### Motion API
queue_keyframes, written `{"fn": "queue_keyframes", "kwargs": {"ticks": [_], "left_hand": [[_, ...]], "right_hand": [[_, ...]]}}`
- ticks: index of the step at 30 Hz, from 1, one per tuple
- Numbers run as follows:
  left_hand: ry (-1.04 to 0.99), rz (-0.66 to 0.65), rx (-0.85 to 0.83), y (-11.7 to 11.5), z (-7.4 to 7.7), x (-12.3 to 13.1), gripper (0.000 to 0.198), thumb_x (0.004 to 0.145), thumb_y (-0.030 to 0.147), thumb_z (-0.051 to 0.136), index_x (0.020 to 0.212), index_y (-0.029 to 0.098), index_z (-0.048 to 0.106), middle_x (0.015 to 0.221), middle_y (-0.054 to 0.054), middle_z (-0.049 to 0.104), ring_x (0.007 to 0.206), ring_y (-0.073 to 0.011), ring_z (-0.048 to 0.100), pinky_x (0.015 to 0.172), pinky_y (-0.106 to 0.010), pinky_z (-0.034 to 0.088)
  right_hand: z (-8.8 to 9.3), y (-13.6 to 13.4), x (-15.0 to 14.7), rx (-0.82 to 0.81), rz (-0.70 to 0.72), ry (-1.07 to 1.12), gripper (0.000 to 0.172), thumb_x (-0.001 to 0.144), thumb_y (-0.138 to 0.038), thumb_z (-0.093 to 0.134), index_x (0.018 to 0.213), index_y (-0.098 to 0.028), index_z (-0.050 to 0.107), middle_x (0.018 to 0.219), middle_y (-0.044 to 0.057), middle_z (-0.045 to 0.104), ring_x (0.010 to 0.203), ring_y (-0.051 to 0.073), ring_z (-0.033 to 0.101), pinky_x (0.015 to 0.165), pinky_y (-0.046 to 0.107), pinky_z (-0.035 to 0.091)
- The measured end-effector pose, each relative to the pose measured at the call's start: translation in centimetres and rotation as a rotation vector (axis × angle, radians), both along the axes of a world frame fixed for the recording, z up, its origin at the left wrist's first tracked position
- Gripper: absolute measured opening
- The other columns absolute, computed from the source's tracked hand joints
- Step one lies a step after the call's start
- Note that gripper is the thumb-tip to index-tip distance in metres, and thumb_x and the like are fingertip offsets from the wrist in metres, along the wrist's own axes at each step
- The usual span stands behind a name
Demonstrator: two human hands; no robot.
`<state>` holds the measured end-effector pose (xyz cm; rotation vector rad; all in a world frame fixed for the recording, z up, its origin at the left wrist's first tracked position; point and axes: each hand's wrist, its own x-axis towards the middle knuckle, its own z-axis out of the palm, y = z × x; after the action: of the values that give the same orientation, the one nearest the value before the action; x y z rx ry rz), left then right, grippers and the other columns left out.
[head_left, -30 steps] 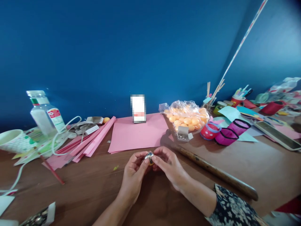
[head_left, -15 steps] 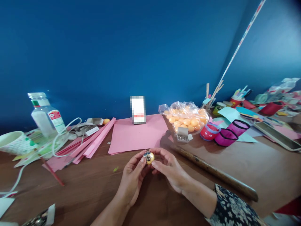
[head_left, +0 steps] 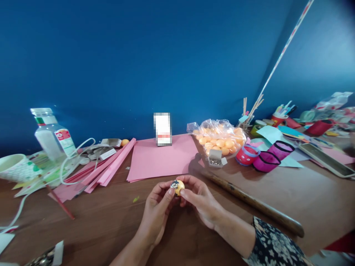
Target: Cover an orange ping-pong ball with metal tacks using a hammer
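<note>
Over the wooden table, my left hand [head_left: 156,210] and my right hand [head_left: 202,201] pinch one small orange ball [head_left: 181,185] between thumbs and fingers. It looks like a ping-pong ball. Shiny silver metal pieces cover its left side, under my left thumb; the right side is bare orange. Some fingertips are hidden behind the ball. Beyond my hands lie pink paper sheets [head_left: 163,162]. A clear bag of orange balls [head_left: 219,138] sits to the back right, and a small open box of metal pieces [head_left: 215,159] stands before it.
A brown wooden stick [head_left: 249,199] lies diagonally on the right. Pink and purple fabric cups [head_left: 266,162] stand past it. Pink paper strips [head_left: 113,162], a clear bottle [head_left: 48,136] and a white cable [head_left: 63,171] occupy the left. Another open box [head_left: 46,256] is at the lower left.
The ball has turned in my fingers, so more bare orange faces me and the metal pieces sit further left. My hands have shifted very slightly right and down.
</note>
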<state>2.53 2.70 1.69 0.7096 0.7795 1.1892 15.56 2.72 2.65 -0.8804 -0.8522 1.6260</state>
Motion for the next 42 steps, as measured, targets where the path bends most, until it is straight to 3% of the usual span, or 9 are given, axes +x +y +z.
{"fn": "queue_keyframes", "kwargs": {"ticks": [10,17,24,36,42], "left_hand": [[0.204,0.051,0.053,-0.2,-0.6,0.1,0.023,0.071,0.025,0.067,0.09,0.016,0.058,0.086,-0.005,0.067,0.076,-0.0152,0.062,0.071,-0.028,0.049],[0.233,0.107,0.093,0.0,-0.8,0.0,0.035,0.071,0.026,0.066,0.105,0.021,0.06,0.1,-0.006,0.067,0.09,-0.0192,0.062,0.077,-0.029,0.049],[0.375,0.094,0.178,-0.3,-0.6,0.1,0.029,0.068,0.024,0.068,0.096,0.019,0.063,0.089,-0.005,0.069,0.078,-0.0169,0.064,0.068,-0.026,0.051],[0.335,0.052,0.178,-0.3,-1.1,0.1,0.031,0.068,0.022,0.068,0.098,0.019,0.06,0.09,-0.005,0.068,0.077,-0.016,0.063,0.069,-0.027,0.052],[0.337,0.04,0.16,-0.2,-1.2,0.1,0.031,0.07,0.022,0.067,0.1,0.02,0.06,0.097,-0.005,0.067,0.088,-0.018,0.062,0.074,-0.027,0.052]], "right_hand": [[0.2,0.0,0.1,-0.034,0.023,-0.011,0.023,0.073,-0.029,0.065,0.091,-0.017,0.058,0.078,0.0,0.059,0.058,0.007,0.051,0.05,0.018,0.043],[0.2,-0.1,0.1,0.023,0.069,0.002,0.031,0.068,-0.025,0.07,0.096,-0.018,0.059,0.085,0.002,0.061,0.071,0.01,0.055,0.057,0.018,0.044],[0.3,0.0,-0.1,-0.051,0.023,-0.04,0.019,0.071,-0.025,0.065,0.088,-0.016,0.061,0.077,0.0,0.06,0.06,0.008,0.051,0.05,0.017,0.04],[0.1,-0.1,0.0,-0.108,0.029,0.1,0.016,0.072,-0.02,0.059,0.088,-0.016,0.06,0.075,0.0,0.059,0.059,0.007,0.052,0.056,0.019,0.043],[0.4,0.0,0.2,-0.13,0.025,0.086,0.025,0.065,-0.012,0.056,0.089,-0.014,0.06,0.076,0.001,0.061,0.061,0.009,0.054,0.058,0.022,0.045]]}}
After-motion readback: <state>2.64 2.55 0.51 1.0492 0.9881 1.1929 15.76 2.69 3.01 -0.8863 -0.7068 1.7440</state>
